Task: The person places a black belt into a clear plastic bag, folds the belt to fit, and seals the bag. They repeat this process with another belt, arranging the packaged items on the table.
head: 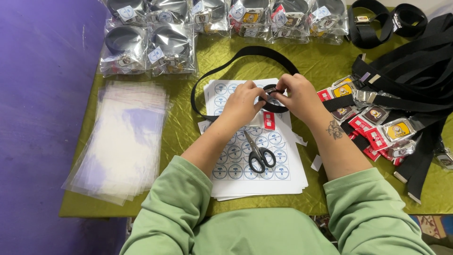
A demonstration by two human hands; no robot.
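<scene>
Along the top edge of the frame sit rows of sealed clear bags [148, 49] — each holds a coiled black belt with a small round sticker on the front. At the left of the frame a loose stack of empty clear bags [123, 141] fans across the green cloth [179, 127].

The black belt [214, 75] being worked on lies just above the middle of the frame: flat woven webbing, matte, its free length arcing in a wide loop up and to the left, its near end wound into a small tight coil. The left hand [243, 101] and the right hand [297, 97] meet at that coil — fingers of both pinched closed on it, holding it just above the sheets of round stickers [245, 165].

Black-handled scissors [258, 153] lie closed on the sticker sheets, below the hands. At the right of the frame is a heap of loose black belts [415, 75], with wrapped buckles [377, 125] and red tags spread beside it.
</scene>
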